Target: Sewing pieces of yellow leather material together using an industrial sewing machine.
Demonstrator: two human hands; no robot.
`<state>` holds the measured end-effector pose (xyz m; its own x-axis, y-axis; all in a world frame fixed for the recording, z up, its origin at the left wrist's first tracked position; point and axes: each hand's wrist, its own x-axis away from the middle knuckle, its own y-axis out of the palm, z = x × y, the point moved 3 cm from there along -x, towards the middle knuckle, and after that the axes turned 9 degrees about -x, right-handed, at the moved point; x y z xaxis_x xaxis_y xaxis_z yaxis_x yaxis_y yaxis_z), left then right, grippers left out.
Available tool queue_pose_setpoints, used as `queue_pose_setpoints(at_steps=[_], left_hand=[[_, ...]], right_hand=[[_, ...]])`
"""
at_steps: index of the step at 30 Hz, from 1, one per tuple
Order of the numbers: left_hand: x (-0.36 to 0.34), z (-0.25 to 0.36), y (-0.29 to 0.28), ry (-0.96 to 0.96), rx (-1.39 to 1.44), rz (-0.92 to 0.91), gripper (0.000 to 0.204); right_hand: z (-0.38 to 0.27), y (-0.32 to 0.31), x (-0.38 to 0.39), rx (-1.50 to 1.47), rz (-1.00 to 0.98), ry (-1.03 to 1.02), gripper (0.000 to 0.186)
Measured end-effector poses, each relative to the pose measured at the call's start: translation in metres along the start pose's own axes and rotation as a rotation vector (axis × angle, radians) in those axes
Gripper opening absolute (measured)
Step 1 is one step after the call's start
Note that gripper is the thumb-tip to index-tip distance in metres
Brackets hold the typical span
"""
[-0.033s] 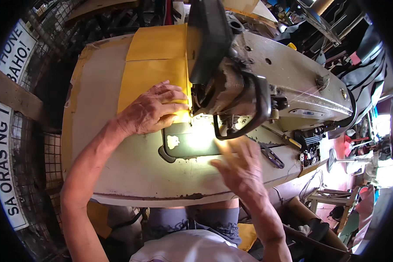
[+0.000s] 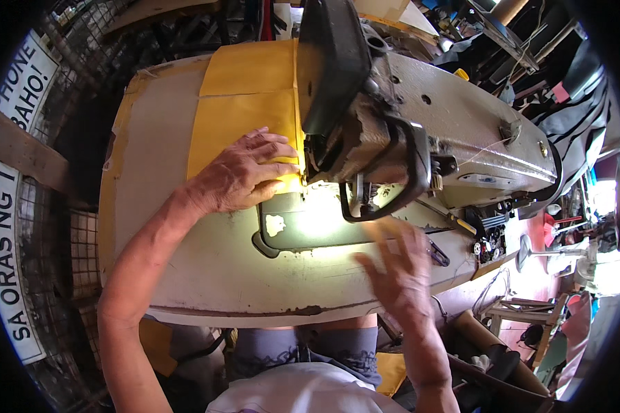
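While the left hand rests on the smooth yellow sheet, its fingers slightly apart and laid flat rather than clamped, the right hand hovers over the surface, blurred, thumb and fingers spread. The sheet, leather-like and crossed by a seam, lies at the left of the sewing machine, its right edge running beside the machine's head. Rough, speckled metal covers the machine's body; a rounded black loop curves in front, and a dark, boxy part stands up, hiding some of what lies behind. Light glares on a dull metal plate with chipped paint. A screwdriver lies beneath the machine's arm; the right hand partly covers a dark slim tool. Wire mesh fills the left side.
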<state>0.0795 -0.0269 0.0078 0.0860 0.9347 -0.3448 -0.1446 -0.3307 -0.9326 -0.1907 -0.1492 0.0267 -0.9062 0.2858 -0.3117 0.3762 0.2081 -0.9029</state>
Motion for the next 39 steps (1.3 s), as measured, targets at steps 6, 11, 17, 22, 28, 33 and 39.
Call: queue_pose_setpoints(at_steps=[6,11,17,22,28,33,39], left_hand=[[-0.013,0.001,-0.003,-0.07,-0.015,-0.001,0.025],[-0.057,-0.074,-0.003,-0.143,-0.186,0.278,0.024],[-0.067,-0.135,0.037,-0.42,-0.247,0.166,0.034],[-0.068,-0.121,0.037,-0.476,-0.23,0.077,0.042],[-0.06,-0.125,0.03,-0.504,-0.231,0.033,0.045],[-0.064,-0.122,0.033,-0.537,-0.215,0.029,0.045],[-0.075,-0.123,0.031,-0.509,-0.22,0.045,0.044]], right_hand=[[0.054,-0.042,0.043,-0.112,0.057,0.354,0.038],[0.064,-0.031,0.035,0.034,-0.017,0.204,0.028],[0.089,0.009,-0.022,0.252,-0.085,0.02,0.025],[0.088,0.064,-0.206,0.012,-0.087,-0.101,0.027],[0.072,0.089,-0.262,-0.118,-0.045,-0.398,0.03],[0.057,0.085,-0.266,-0.068,-0.081,-0.433,0.028],[0.061,0.074,-0.272,-0.066,-0.033,-0.526,0.022]])
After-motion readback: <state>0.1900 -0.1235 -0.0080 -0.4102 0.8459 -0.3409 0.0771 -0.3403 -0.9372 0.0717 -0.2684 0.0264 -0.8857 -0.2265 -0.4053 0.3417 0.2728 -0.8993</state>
